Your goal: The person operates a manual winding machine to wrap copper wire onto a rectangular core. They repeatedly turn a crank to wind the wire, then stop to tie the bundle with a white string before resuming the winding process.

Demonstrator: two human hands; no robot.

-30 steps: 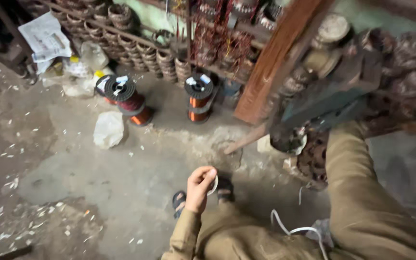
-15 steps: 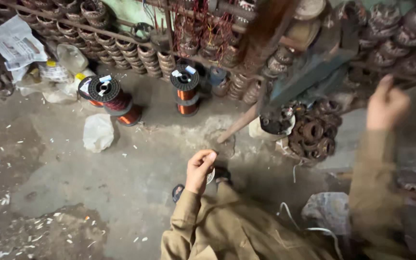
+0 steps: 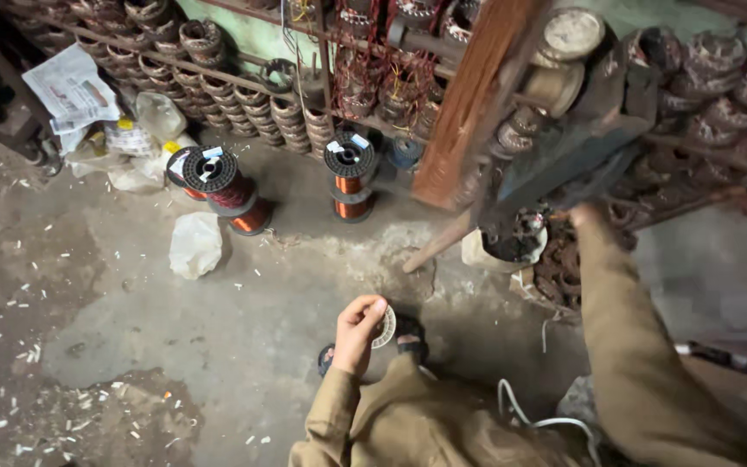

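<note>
My left hand (image 3: pixel 358 333) is closed on a small pale round toothed disc (image 3: pixel 385 327), held low over the concrete floor near my sandalled foot (image 3: pixel 410 339). My right arm in a brown sleeve (image 3: pixel 624 329) stretches up and away to the right. My right hand (image 3: pixel 583 216) is blurred at the edge of the dark metal rack (image 3: pixel 564 164), close to a white bowl of dark parts (image 3: pixel 512 246). Whether that hand holds anything cannot be made out.
Spools of copper wire (image 3: pixel 226 186) (image 3: pixel 349 177) stand on the floor. Shelves of wound coils (image 3: pixel 218 69) line the back. A slanted wooden beam (image 3: pixel 469 104) crosses the middle. A white bag (image 3: pixel 194 245), newspaper (image 3: pixel 71 86) and a white cable (image 3: pixel 538 419) lie about.
My right hand has dropped from high on the rack toward the bowl of dark parts. The left hand stays low with the disc. The view has shifted slightly.
</note>
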